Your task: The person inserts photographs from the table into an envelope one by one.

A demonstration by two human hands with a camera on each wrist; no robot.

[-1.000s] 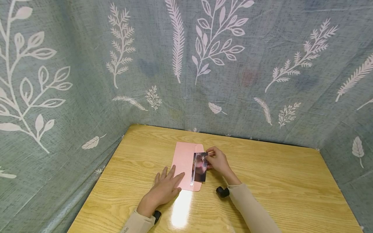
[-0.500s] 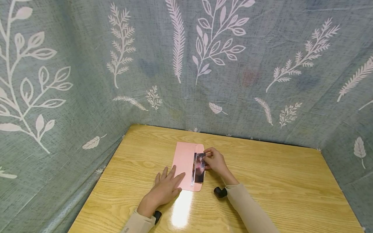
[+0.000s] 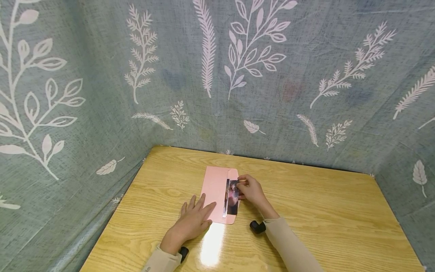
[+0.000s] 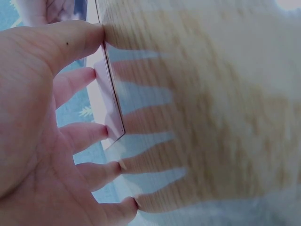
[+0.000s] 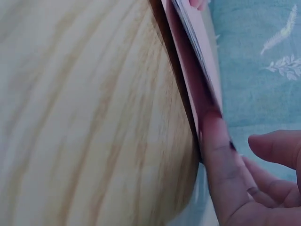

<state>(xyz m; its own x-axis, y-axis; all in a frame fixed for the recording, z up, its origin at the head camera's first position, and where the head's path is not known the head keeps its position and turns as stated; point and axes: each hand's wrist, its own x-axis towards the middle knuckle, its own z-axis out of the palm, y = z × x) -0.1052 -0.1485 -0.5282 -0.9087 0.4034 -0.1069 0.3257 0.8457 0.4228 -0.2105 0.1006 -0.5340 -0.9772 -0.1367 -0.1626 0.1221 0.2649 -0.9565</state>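
A pink envelope (image 3: 214, 181) lies flat on the wooden table, its flap spread to the right. Over the flap lies a dark glossy photo (image 3: 233, 204), its left edge beside the envelope's mouth. Another shiny strip shows along that mouth. My right hand (image 3: 252, 190) pinches the photo at its upper right edge; in the right wrist view the thumb (image 5: 218, 150) overlaps the photo's edge close to the flap. My left hand (image 3: 192, 221) rests with fingers spread, the index and thumb on the envelope's lower left part and the others on the table.
The wooden table (image 3: 323, 211) extends to both sides, its back edge close to a grey-green curtain (image 3: 217, 124) with white leaf prints. A bright light reflection (image 3: 212, 245) lies in front of the envelope. Each wrist carries a small black camera (image 3: 257, 227).
My right hand has moved a little left with the photo, which now stands out less beyond the flap on the right. The left hand and the envelope have stayed in place.
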